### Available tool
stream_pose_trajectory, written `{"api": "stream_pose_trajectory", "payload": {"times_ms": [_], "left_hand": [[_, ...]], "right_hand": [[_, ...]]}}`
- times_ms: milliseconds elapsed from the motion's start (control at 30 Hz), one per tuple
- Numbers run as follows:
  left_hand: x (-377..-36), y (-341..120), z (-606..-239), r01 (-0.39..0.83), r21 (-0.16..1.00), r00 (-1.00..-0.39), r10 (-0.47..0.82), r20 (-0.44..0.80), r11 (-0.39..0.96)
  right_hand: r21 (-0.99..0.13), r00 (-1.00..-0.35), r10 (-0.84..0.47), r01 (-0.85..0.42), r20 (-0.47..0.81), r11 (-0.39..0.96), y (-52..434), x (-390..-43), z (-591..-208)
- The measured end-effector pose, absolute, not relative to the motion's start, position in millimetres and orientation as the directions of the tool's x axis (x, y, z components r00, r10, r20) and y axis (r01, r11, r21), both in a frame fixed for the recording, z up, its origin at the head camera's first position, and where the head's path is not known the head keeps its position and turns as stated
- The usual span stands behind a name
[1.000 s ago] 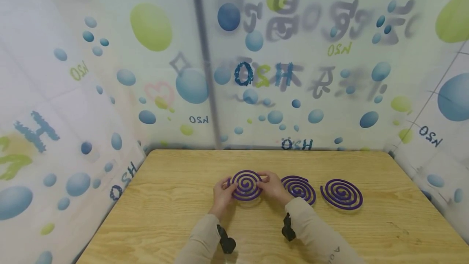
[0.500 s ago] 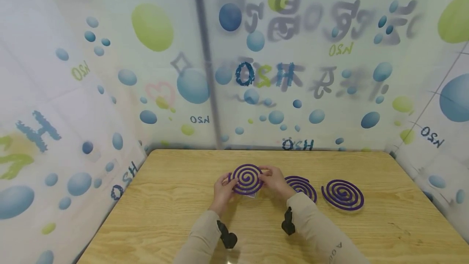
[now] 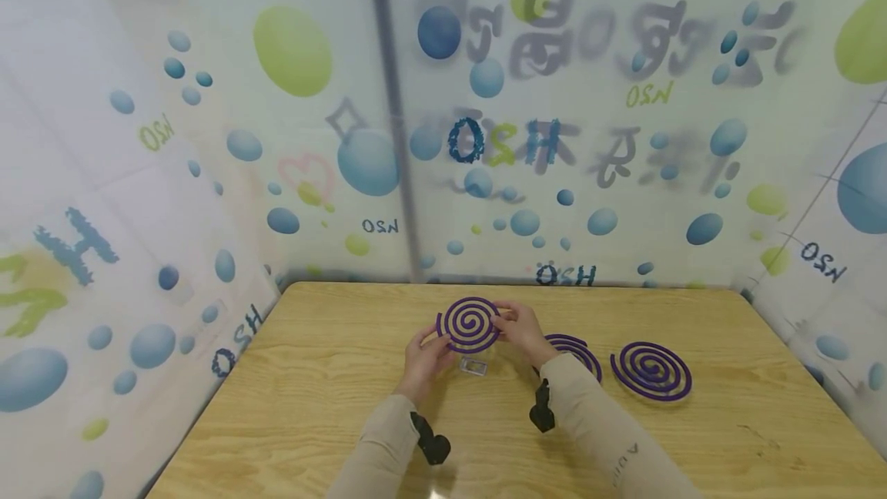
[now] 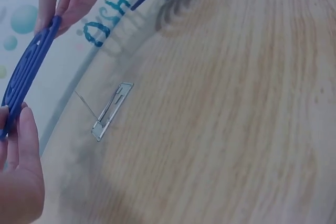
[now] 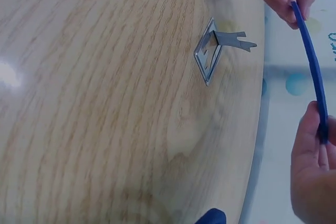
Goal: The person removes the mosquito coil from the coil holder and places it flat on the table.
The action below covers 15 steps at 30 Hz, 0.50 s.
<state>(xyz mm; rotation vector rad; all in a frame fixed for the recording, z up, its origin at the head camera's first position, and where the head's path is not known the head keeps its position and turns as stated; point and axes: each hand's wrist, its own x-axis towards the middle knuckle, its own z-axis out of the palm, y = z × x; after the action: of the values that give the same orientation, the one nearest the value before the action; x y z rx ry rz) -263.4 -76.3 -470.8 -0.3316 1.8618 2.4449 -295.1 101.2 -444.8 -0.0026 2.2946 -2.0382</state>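
A purple mosquito coil (image 3: pixel 470 322) is held up above the table between both hands. My left hand (image 3: pixel 423 362) pinches its left edge, and my right hand (image 3: pixel 521 329) pinches the opposite edge. Seen nearly edge-on in the right wrist view, the coil (image 5: pixel 313 69) is a thin, slightly curved band. Below it on the table lies a small metal coil stand (image 3: pixel 474 366). Its flat rectangular plate has a narrow prong raised from it, forked at the tip in the right wrist view, where the stand (image 5: pixel 207 56) stands apart from both hands.
To the right, a second purple coil (image 3: pixel 582 349) is partly hidden by the right forearm. Farther right is a third coil (image 3: pixel 651 370), raised slightly off the wooden table (image 3: pixel 312 406). A bubble-printed curtain (image 3: pixel 485 245) hangs behind the table's back edge.
Both hands have raised the coil up and away from the front, uncovering the metal stand beneath it. The other two coils stay in place; the head view shifts slightly.
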Motion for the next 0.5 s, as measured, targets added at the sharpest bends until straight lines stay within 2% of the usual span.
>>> {"api": "stream_pose_trajectory", "payload": {"times_ms": [133, 500], "left_hand": [[-269.7, -75.3, -469.1, -0.174, 0.933, -0.968, -0.119, -0.221, -0.315], [-283.8, -70.6, -477.2, -0.064, 0.939, -0.955, -0.252, -0.156, -0.337]], "right_hand": [[-0.992, -0.999, -0.030, 0.040, -0.044, 0.116, 99.1, -301.1, -447.4], [-0.985, -0.998, 0.033, 0.054, -0.050, 0.165, 94.2, -311.9, -450.8]]}}
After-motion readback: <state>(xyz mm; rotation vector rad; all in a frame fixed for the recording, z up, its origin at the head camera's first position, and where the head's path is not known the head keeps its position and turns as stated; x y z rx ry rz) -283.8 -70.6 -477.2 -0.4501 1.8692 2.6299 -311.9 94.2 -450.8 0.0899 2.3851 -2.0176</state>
